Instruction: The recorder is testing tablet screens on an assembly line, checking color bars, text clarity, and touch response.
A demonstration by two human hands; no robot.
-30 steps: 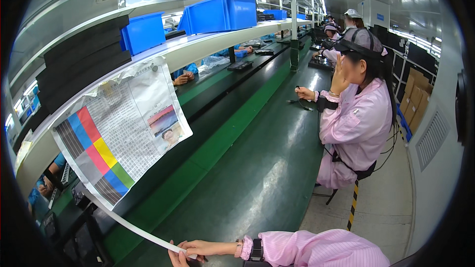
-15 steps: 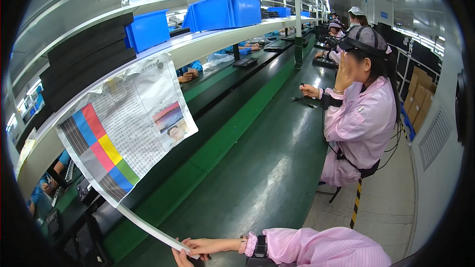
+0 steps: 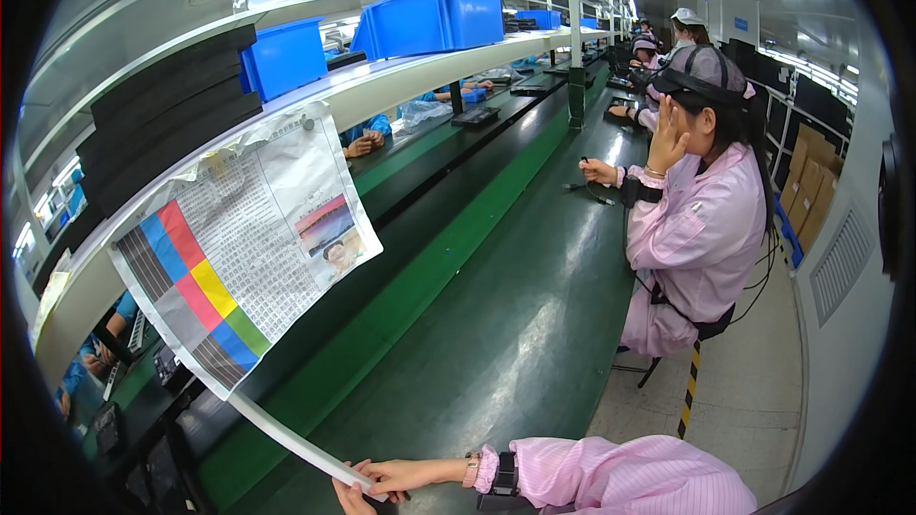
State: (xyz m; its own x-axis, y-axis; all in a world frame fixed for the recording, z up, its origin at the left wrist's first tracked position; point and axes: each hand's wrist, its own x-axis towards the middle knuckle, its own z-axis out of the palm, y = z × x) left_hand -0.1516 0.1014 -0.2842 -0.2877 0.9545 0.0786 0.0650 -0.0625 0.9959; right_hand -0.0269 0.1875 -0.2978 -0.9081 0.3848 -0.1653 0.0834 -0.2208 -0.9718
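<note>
- White strip (image 3: 298, 444): above the bench's (image 3: 496, 343) near end; fingers of right hand (image 3: 393, 477) and left hand (image 3: 353, 498) closed on its tip.
- Blue bins (image 3: 434, 24): on shelf (image 3: 410, 75); contents not visible.
- Printed sheet (image 3: 253, 238): hangs from shelf edge, obscuring bench behind.

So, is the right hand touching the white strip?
Touching: the head view shows the right hand with its fingers laid on the lower end of the white strip, no gap between.
</note>
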